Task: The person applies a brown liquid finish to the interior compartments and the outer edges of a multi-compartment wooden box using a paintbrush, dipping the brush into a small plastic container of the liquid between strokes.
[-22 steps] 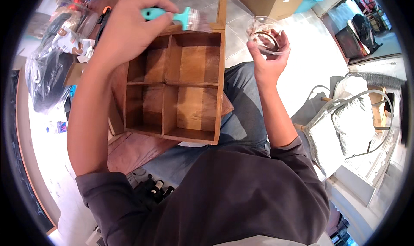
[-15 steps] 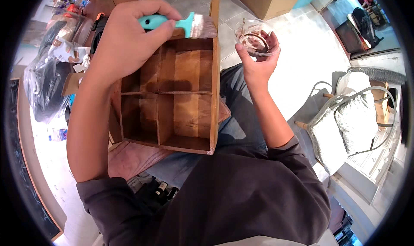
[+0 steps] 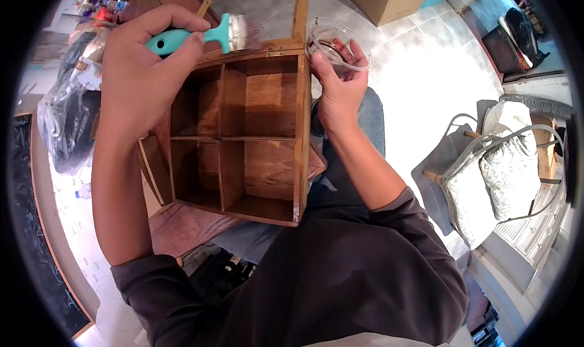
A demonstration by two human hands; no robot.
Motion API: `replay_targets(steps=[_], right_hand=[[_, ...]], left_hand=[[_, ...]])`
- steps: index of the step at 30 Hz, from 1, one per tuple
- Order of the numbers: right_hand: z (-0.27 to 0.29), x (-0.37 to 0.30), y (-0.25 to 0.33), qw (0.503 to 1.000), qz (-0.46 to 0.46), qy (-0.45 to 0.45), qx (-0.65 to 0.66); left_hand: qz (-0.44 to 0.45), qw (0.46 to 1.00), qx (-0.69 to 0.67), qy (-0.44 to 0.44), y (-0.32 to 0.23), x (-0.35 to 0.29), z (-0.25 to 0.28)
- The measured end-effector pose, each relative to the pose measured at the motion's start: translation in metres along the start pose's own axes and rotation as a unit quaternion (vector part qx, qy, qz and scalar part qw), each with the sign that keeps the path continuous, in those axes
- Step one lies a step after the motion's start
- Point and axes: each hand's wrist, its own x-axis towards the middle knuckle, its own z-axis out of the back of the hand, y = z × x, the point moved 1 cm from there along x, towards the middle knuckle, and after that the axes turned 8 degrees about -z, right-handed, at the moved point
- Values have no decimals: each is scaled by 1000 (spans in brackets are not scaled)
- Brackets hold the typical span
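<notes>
My left hand is closed round the teal handle of a flat paintbrush. Its bristles point right, over the back edge of a brown wooden box divided into four-sided compartments. At that back edge a hinge joins the box to a wooden-framed lid, swung open away from me. In my right hand is a clear plastic bowl, tilted, with dark brown liquid smeared inside. The bowl is just right of the hinged corner. Brown stains mark my right fingers.
A reddish wooden surface lies under the box. Plastic-wrapped items crowd the left side. A cardboard box stands on the tiled floor at the back, and a chair with a pale cushion is to the right.
My left hand has drawn the paintbrush leftward. My right hand has brought the bowl left, closer to the box, and more of the open lid shows.
</notes>
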Motion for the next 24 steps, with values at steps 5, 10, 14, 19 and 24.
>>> replay_targets(steps=[5,10,14,19,24], right_hand=[[3,-12,4,1000,11,9,2],[8,-34,4,999,-3,33,-9],[15,-54,7,999,-15,43,14],[24,-63,14,998,24,54,17],[42,-79,22,988,123,44,-81]], left_hand=[[18,998,-57,9,-11,-16,-12],[32,997,-26,-67,3,-35,7],[59,989,-134,-28,-17,-48,-7],[53,998,-24,-35,-4,-58,6],[9,998,-43,-43,-12,-67,-5]])
